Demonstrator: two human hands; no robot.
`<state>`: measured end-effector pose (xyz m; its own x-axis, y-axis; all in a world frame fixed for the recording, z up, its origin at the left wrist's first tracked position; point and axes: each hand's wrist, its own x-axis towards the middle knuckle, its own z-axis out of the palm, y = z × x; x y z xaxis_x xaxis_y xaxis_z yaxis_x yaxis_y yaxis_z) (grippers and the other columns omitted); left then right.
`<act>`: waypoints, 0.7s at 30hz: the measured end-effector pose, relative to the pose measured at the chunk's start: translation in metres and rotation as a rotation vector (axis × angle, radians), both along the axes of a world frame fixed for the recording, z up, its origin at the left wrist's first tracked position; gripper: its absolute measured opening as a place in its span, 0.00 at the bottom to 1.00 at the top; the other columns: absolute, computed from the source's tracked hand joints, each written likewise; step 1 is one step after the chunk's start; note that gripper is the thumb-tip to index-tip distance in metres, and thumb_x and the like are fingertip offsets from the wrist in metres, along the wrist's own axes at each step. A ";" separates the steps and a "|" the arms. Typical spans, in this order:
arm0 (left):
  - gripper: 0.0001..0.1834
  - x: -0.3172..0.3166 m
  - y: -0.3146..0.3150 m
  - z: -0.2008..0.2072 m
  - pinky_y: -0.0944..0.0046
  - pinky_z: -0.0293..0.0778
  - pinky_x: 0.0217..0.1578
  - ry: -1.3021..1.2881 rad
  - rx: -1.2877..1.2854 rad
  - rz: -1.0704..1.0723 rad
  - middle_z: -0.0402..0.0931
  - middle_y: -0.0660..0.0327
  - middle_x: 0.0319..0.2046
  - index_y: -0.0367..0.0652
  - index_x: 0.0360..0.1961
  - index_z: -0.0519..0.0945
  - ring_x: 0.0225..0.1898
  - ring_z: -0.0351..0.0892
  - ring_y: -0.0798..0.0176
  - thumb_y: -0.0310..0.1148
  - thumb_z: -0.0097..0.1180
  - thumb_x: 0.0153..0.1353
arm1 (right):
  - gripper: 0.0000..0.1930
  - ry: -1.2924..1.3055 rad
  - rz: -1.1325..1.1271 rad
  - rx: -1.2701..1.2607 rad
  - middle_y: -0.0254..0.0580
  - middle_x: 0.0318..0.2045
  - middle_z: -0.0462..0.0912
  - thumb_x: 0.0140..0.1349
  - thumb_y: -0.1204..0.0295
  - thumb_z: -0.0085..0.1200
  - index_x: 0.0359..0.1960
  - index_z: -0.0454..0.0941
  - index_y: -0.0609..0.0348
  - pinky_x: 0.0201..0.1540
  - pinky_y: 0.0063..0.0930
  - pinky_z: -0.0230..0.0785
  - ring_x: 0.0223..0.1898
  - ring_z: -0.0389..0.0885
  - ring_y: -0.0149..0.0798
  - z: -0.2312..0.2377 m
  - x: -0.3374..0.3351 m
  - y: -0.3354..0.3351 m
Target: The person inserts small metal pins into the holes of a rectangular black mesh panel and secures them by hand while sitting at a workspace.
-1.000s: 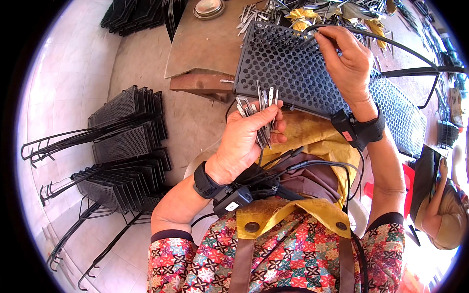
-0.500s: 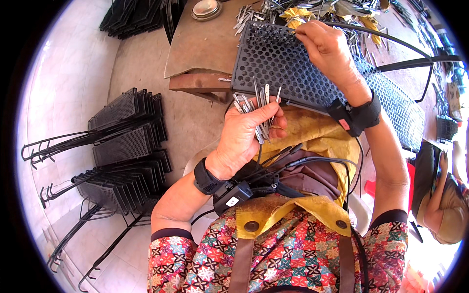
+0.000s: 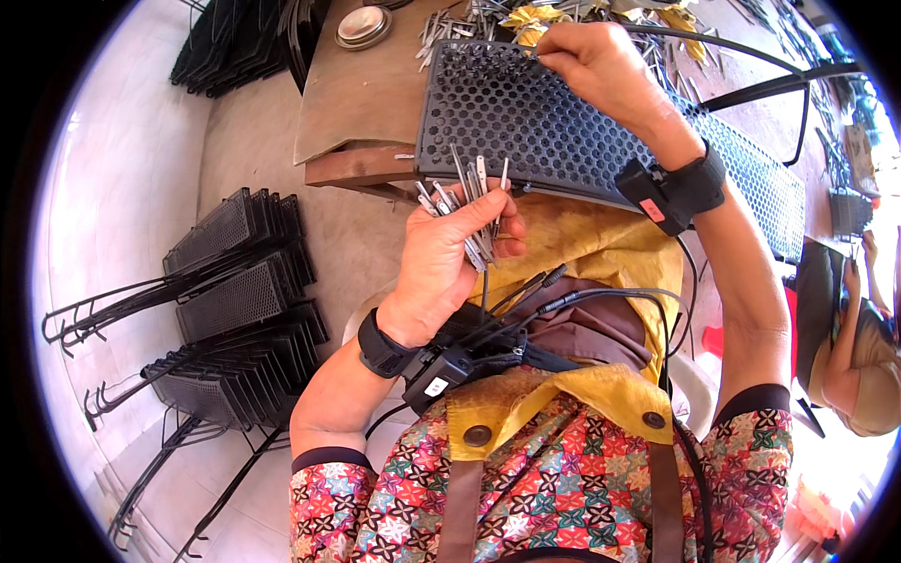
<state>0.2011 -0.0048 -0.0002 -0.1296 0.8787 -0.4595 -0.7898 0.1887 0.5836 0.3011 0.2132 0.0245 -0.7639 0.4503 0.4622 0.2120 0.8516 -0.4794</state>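
Observation:
My left hand [image 3: 449, 230] is closed round a bundle of thin silvery metal strips [image 3: 481, 192], which fan out above the thumb. In front of it lies a long black perforated rack [image 3: 526, 117] with rows of round holes. Several small metal pieces [image 3: 488, 58] stand in the holes along its far left end. Over the rack's far edge, beside those pieces, my right hand [image 3: 596, 70] has thumb and fingers pinched together. Whatever sits between those fingertips is too small or hidden to make out.
The rack rests at a brown wooden table [image 3: 361, 94] with a stack of small round dishes [image 3: 363, 26]. Loose metal strips and yellow cloth [image 3: 535, 21] lie beyond. Black hooked racks [image 3: 230, 310] stand on the left floor. Another person [image 3: 859, 347] sits at the right.
The whole view has shifted, so rack, table and hands appear further left. My left hand keeps its bundle, and my right hand stays pinched at the rack's far edge.

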 end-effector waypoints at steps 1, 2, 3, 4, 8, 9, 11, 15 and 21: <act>0.07 0.000 0.000 0.000 0.63 0.77 0.27 -0.002 0.003 0.008 0.75 0.59 0.28 0.38 0.37 0.75 0.29 0.77 0.63 0.28 0.54 0.58 | 0.08 -0.041 -0.005 0.027 0.53 0.22 0.78 0.48 0.74 0.54 0.31 0.78 0.62 0.34 0.38 0.71 0.28 0.78 0.54 0.000 -0.001 -0.003; 0.07 0.000 0.001 0.000 0.62 0.77 0.27 -0.004 0.005 0.017 0.75 0.59 0.27 0.37 0.36 0.75 0.28 0.77 0.62 0.28 0.54 0.58 | 0.09 -0.089 -0.061 0.033 0.55 0.24 0.78 0.48 0.72 0.55 0.32 0.78 0.62 0.33 0.39 0.70 0.29 0.77 0.54 0.000 -0.001 -0.009; 0.07 -0.001 0.000 0.000 0.62 0.77 0.27 0.000 0.004 0.021 0.75 0.59 0.27 0.37 0.36 0.75 0.29 0.77 0.62 0.27 0.54 0.58 | 0.11 -0.092 -0.060 -0.003 0.53 0.22 0.78 0.49 0.72 0.56 0.33 0.78 0.64 0.31 0.37 0.70 0.26 0.78 0.51 0.005 -0.002 -0.019; 0.07 -0.002 -0.001 0.000 0.62 0.77 0.27 -0.006 -0.001 0.022 0.75 0.58 0.27 0.37 0.36 0.75 0.29 0.77 0.62 0.27 0.54 0.58 | 0.12 -0.095 -0.057 -0.041 0.52 0.21 0.79 0.49 0.71 0.57 0.34 0.77 0.66 0.28 0.36 0.71 0.23 0.78 0.48 0.013 0.000 -0.030; 0.07 -0.001 0.002 0.005 0.62 0.78 0.27 -0.021 0.047 -0.022 0.76 0.58 0.27 0.37 0.37 0.75 0.29 0.78 0.62 0.27 0.53 0.58 | 0.10 -0.140 0.070 -0.992 0.34 0.19 0.78 0.53 0.75 0.58 0.35 0.78 0.68 0.19 0.15 0.65 0.19 0.73 0.22 0.029 0.012 -0.069; 0.07 -0.001 0.002 0.005 0.63 0.78 0.27 -0.018 0.073 -0.036 0.76 0.58 0.27 0.36 0.37 0.75 0.29 0.78 0.62 0.27 0.53 0.58 | 0.08 -0.149 0.069 -1.001 0.34 0.19 0.78 0.53 0.76 0.58 0.33 0.78 0.68 0.19 0.15 0.65 0.18 0.73 0.22 0.025 0.012 -0.075; 0.08 -0.002 0.000 0.005 0.62 0.78 0.28 -0.023 0.081 -0.037 0.76 0.57 0.28 0.36 0.38 0.74 0.29 0.78 0.61 0.28 0.52 0.59 | 0.03 -0.110 0.033 -1.028 0.33 0.18 0.77 0.53 0.78 0.57 0.28 0.78 0.66 0.18 0.14 0.64 0.17 0.72 0.21 0.026 0.012 -0.085; 0.10 -0.003 0.000 0.007 0.60 0.78 0.29 -0.070 0.030 0.023 0.75 0.54 0.30 0.35 0.40 0.73 0.30 0.78 0.60 0.30 0.51 0.60 | 0.03 0.235 -0.157 -0.741 0.32 0.18 0.77 0.53 0.78 0.57 0.29 0.79 0.64 0.19 0.13 0.64 0.17 0.71 0.20 0.025 0.008 -0.068; 0.12 -0.003 -0.004 0.001 0.61 0.77 0.30 -0.107 -0.035 0.001 0.76 0.58 0.32 0.37 0.44 0.73 0.31 0.78 0.62 0.32 0.49 0.61 | 0.04 0.377 -0.220 -0.118 0.29 0.20 0.78 0.54 0.76 0.58 0.30 0.79 0.63 0.24 0.12 0.66 0.21 0.72 0.18 0.007 -0.012 -0.042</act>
<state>0.1980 -0.0088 0.0004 -0.0792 0.8616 -0.5013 -0.8475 0.2066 0.4890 0.2889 0.1715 0.0316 -0.4318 0.6497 0.6257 0.1738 0.7406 -0.6491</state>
